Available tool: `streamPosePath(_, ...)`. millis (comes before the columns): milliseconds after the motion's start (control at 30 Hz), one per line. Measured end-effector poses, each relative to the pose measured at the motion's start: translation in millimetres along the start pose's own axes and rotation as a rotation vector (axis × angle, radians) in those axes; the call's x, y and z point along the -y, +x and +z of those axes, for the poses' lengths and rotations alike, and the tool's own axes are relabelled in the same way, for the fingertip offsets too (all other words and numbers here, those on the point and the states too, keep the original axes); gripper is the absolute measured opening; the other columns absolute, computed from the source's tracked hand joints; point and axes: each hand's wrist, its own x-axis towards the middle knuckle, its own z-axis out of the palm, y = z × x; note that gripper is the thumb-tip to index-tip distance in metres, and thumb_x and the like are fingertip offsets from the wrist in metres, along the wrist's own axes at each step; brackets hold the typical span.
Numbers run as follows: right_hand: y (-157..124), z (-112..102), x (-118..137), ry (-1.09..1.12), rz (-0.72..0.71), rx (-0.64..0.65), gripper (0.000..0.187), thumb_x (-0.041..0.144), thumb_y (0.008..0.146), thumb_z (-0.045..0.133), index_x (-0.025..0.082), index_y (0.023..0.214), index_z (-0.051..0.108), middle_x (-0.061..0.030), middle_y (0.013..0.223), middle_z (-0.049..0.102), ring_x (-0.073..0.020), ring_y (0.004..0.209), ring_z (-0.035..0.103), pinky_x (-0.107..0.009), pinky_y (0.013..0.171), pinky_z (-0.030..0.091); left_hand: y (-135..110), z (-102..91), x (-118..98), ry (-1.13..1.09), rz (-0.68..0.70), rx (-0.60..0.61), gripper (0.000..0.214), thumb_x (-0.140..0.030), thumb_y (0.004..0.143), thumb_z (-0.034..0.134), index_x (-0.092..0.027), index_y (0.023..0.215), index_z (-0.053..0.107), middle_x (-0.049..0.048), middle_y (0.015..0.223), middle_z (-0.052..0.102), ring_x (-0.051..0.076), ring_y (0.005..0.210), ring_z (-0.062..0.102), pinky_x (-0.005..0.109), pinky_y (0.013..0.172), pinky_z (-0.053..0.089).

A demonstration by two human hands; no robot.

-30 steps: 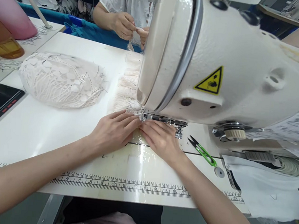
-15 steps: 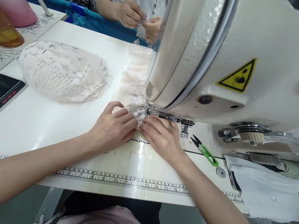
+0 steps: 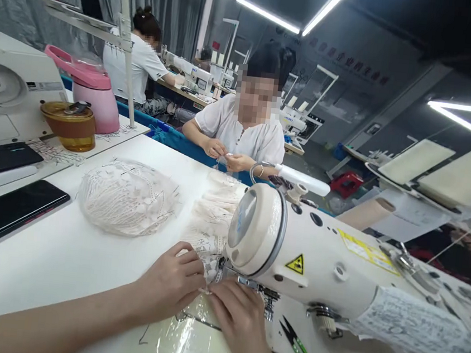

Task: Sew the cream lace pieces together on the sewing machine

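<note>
White lace fabric [image 3: 207,241] runs in a gathered strip across the table to the needle area of a sewing machine [image 3: 314,263]. My left hand [image 3: 176,280] is closed on the near end of the lace, left of the presser foot, its fingers curled. Close beside it, my right hand [image 3: 242,312] pinches the same edge just in front of the machine head. Fingertips of both hands almost meet there, and they partly hide the lace. Green-handled thread snips [image 3: 301,352] lie to the right of my right hand.
A bundle of white lace [image 3: 127,199] rests left of the strip. Further left are a black phone [image 3: 12,217], an amber cup [image 3: 70,128] and a pink jug [image 3: 96,100]. Across the table a co-worker [image 3: 240,126] handles something small; another person [image 3: 133,64] sits farther back.
My view has tilted up, bringing the room, lights and co-workers into sight. Both hands stay at the lace by the needle, with little visible movement of the fabric.
</note>
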Motion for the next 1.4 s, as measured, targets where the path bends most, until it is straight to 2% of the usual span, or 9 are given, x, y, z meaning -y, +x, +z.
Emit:
streamPosePath(200, 4, 0, 1, -0.003, -0.047, 0.009, 0.014, 0.010, 0.091, 0.054, 0.021, 0.095, 0.060, -0.0001, 0.084, 0.068, -0.0145, 0.077, 0.065, -0.027, 0.067, 0.047, -2, 0.0, -1, 0.025, 0.028, -0.035, 0.016, -0.011, 0.088, 0.052, -0.022, 0.083, 0.063, -0.0012, 0.073, 0.061, 0.015, 0.072, 0.055, 0.035, 0.083, 0.042)
streamPosePath(533, 8, -2, 2, 0.044, -0.067, -0.017, 0.016, 0.007, 0.088, 0.056, 0.020, 0.094, 0.062, 0.0001, 0.084, 0.069, -0.0127, 0.078, 0.065, -0.027, 0.076, 0.051, -1, -2.0, 0, 0.054, 0.066, -0.055, 0.016, -0.010, 0.086, 0.052, -0.022, 0.083, 0.062, -0.0018, 0.070, 0.059, 0.015, 0.072, 0.054, 0.034, 0.085, 0.041)
streamPosePath(900, 10, -3, 3, 0.089, -0.070, -0.021, 0.017, 0.007, 0.088, 0.055, 0.021, 0.094, 0.063, -0.0014, 0.082, 0.069, -0.0148, 0.075, 0.065, -0.028, 0.072, 0.053, -2, -0.7, 2, 0.075, 0.070, -0.033, 0.013, -0.011, 0.085, 0.056, -0.023, 0.084, 0.063, -0.0012, 0.073, 0.061, 0.016, 0.074, 0.056, 0.035, 0.088, 0.041)
streamPosePath(1033, 11, -4, 4, 0.116, -0.039, 0.004, 0.018, 0.008, 0.089, 0.053, 0.022, 0.093, 0.063, -0.0012, 0.082, 0.068, -0.0141, 0.074, 0.064, -0.026, 0.068, 0.051, -2, -0.7, 2, 0.035, 0.070, -0.040, 0.015, -0.010, 0.084, 0.055, -0.023, 0.083, 0.063, -0.0017, 0.074, 0.062, 0.015, 0.075, 0.056, 0.036, 0.089, 0.041)
streamPosePath(1200, 12, -4, 4, 0.119, -0.031, 0.008, 0.016, 0.009, 0.089, 0.054, 0.021, 0.093, 0.063, -0.0008, 0.082, 0.068, -0.0131, 0.074, 0.064, -0.026, 0.070, 0.052, -1, -1.0, 1, 0.001, 0.053, -0.060, 0.015, -0.011, 0.087, 0.054, -0.022, 0.088, 0.064, -0.0021, 0.078, 0.063, 0.014, 0.075, 0.056, 0.037, 0.090, 0.040)
streamPosePath(1400, 11, -4, 4, 0.119, 0.005, 0.013, 0.016, 0.009, 0.089, 0.053, 0.021, 0.090, 0.063, -0.0004, 0.080, 0.068, -0.0135, 0.073, 0.064, -0.027, 0.070, 0.051, -2, 0.0, 2, -0.011, 0.069, -0.081, 0.013, -0.012, 0.088, 0.056, -0.022, 0.084, 0.063, -0.0034, 0.080, 0.065, 0.014, 0.077, 0.057, 0.037, 0.092, 0.038)
